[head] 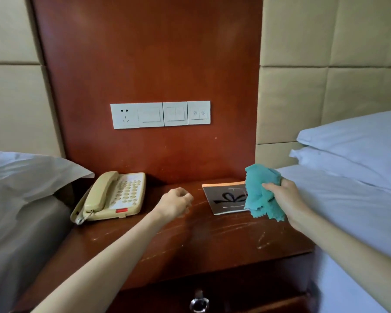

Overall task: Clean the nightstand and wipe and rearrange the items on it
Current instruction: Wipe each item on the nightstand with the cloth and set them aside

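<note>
Your right hand [284, 195] grips a bunched teal cloth [261, 195], fingers wrapped round it, and holds it up over the back right corner of the nightstand [201, 240]. The cloth hangs in front of the right part of a booklet [226, 198]; can't tell if it touches it. The booklet lies flat near the back right corner: dark cover with a bow drawing, orange strip along its far edge.

Your left hand [175, 203] is over the middle of the top, between phone and booklet, with the fingers curled in and nothing in them. Can't tell if it rests on the wood or hovers.

A beige telephone [115, 195] sits at the back left corner with the handset on its cradle, its left side close to the bed there. The wooden top is scratched, with pale streaks across the middle and front right.

A drawer knob [199, 302] shows below the front edge. A white socket-and-switch panel [160, 114] is on the wood board behind. A white pillow [27, 172] lies on the left, and stacked pillows [359, 141] lie on the right bed.
</note>
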Demonstrator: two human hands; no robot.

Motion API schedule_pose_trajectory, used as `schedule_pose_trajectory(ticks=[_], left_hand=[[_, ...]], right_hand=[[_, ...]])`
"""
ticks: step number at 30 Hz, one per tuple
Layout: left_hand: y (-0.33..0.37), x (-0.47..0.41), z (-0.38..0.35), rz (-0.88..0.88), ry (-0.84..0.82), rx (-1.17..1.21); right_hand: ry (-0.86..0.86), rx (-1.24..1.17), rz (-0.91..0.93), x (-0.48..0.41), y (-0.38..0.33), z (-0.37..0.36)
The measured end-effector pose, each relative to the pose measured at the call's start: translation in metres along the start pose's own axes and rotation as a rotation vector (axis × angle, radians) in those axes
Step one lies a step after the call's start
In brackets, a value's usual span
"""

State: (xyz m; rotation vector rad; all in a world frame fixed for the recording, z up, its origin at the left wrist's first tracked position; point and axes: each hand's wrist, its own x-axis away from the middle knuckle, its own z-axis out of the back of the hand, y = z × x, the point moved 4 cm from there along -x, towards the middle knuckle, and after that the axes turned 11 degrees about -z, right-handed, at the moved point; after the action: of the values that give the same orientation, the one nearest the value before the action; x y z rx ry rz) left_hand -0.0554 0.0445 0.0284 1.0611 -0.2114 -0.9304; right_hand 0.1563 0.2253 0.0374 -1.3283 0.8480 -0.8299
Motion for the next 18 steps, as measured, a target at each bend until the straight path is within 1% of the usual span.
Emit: schedule_pose_trajectory(ticks=[5,10,12,15,18], left_hand=[[0.009,-0.022,-0.036,0.035,0.017,-0.103],[0.016,-0.035,-0.059,0.145,0.028,-0.219],[0.018,-0.038,-0.067,0.158,0.014,-0.269],[0.021,-0.042,-0.078,0.154,-0.012,-0.412],[0.020,-0.045,-0.084,0.182,-0.033,-0.443]], right_hand=[[0.029,0.026,0.002,-0.007,0.002,0.029],[0.033,0.025,0.015,-0.010,0.005,0.042],[0.038,0.019,0.004,-0.012,0.008,0.045],[0.033,0.011,0.001,-0.013,0.013,0.050],[0.020,-0.004,0.000,-0.013,0.018,0.053]])
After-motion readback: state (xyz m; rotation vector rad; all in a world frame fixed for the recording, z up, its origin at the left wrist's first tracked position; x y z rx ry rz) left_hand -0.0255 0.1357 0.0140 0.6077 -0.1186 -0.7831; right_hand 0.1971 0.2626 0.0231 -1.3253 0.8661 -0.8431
